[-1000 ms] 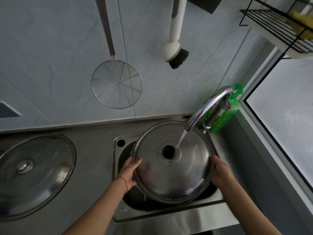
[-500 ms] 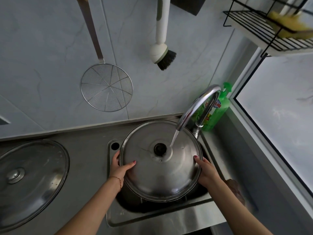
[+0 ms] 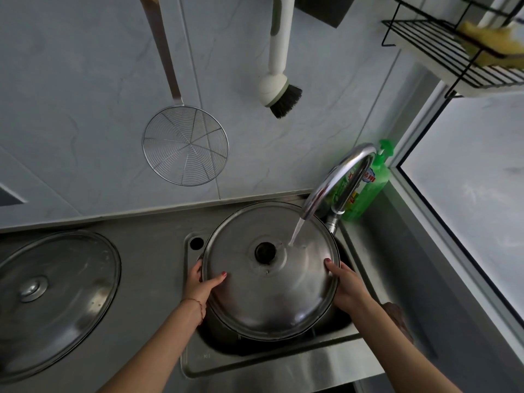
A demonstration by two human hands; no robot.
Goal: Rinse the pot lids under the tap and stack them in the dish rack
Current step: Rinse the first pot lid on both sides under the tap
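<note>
Head view: steel lid [image 3: 272, 282] is held over the sink [image 3: 283, 364], tap [image 3: 334, 182] stream striking near its knob. Its edges are gripped by left hand [image 3: 200, 285] and right hand [image 3: 347, 287], thumbs on top. Second lid [image 3: 54, 296] is laid at the counter's left edge.

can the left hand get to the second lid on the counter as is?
Probably yes, once freed: the left hand grips the lid under the tap, and bare counter is all that separates it from the second lid.

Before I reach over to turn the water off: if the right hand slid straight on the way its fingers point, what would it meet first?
The right hand points up-left across the pot lid it grips, so it would probably meet the water stream first, then the lid's black knob; depth is unclear.
</note>
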